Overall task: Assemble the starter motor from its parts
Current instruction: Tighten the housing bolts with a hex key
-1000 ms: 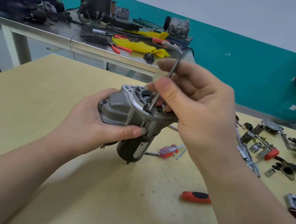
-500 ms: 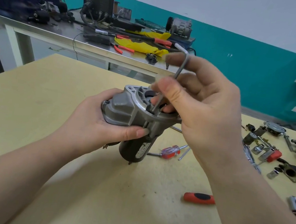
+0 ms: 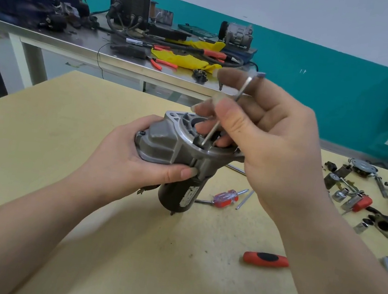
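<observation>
matt cast-metal starter motor (image 3: 175,144)

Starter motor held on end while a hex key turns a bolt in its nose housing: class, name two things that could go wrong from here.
1. The right hand only pinches the hex key, which stands tilted, so its tip may slip out of the bolt.
2. The starter motor stands on its narrow end, steadied only by the left hand; turning force could tip it.

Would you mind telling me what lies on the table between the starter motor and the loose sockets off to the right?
In the head view, a small red-and-clear screwdriver lies between the starter motor and the sockets.
</observation>
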Demonstrator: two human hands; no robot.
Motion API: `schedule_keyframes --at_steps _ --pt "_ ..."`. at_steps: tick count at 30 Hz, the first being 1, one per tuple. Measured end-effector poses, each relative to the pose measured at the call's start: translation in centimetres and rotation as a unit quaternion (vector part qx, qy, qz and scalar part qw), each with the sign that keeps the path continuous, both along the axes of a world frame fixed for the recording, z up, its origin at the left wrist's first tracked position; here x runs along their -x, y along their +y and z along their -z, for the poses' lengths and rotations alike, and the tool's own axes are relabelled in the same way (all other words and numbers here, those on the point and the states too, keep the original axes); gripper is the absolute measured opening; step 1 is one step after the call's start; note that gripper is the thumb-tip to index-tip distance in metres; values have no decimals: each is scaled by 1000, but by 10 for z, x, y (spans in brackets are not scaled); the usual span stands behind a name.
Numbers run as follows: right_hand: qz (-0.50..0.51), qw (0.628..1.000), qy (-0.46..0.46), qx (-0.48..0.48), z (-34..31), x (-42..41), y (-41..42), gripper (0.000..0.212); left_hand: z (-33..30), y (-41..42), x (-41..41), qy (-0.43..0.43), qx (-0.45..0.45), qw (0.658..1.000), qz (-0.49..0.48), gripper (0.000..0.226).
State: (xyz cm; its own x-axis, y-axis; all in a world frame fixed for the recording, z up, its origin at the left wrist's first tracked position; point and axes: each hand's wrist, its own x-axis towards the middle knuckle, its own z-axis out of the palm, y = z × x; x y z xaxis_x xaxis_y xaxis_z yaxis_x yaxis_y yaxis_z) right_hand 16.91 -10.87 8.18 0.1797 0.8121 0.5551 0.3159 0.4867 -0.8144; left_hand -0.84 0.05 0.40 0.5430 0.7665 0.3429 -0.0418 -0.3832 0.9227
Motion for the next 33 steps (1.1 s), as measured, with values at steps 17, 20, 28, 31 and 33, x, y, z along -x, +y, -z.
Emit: schedule_keyframes --at_steps 17,20,28,31,33 --pt "17 996 -84 8 0 -2 -2 18 3 2 0 0 6 1000 1 65" --pt "17 996 -91 13 -1 -4 -2 13 4 2 0 -3 5 1000 1 66" --pt "47 998 -47 -6 3 3 3 34 2 1 -1 -11 13 1000 6 66" --pt "57 994 -90 -39 3 0 4 71 2 1 -2 -8 12 1000 4 67" --pt "48 990 -127 -46 3 -2 5 69 3 2 -2 -4 9 1000 -2 69"
